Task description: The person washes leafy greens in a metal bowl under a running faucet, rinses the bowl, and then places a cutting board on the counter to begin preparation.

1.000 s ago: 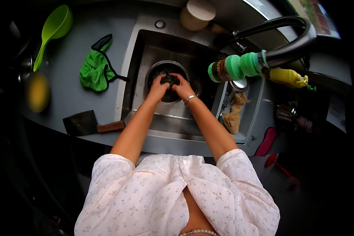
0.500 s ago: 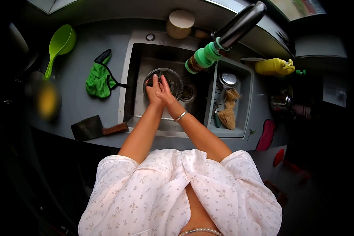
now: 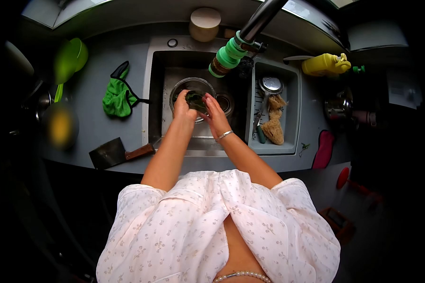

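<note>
Over a round metal bowl [image 3: 211,87] in the steel sink [image 3: 167,123], my left hand [image 3: 183,106] is closed around a bunch of dark leafy greens [image 3: 196,100]. My right hand [image 3: 214,111] is beside the greens, its fingers stretched out and the fingertips against their right side. The bowl stands left of the drain [image 3: 225,104]. Above and to the right hangs the faucet's green nozzle [image 3: 227,56]. No water stream can be made out.
Left of the sink lie a green cloth [image 3: 118,98], a cleaver [image 3: 109,153] and a lime ladle [image 3: 78,54]. On the right, a side basin [image 3: 292,118] holds a strainer [image 3: 271,85] and a loofah [image 3: 273,129]. Behind are a pale container [image 3: 205,24] and a yellow bottle [image 3: 323,64].
My hands were pressed together over the bowl half a second ago; now they are apart, with the greens raised in my left hand. The view has shifted, and the faucet appears farther left.
</note>
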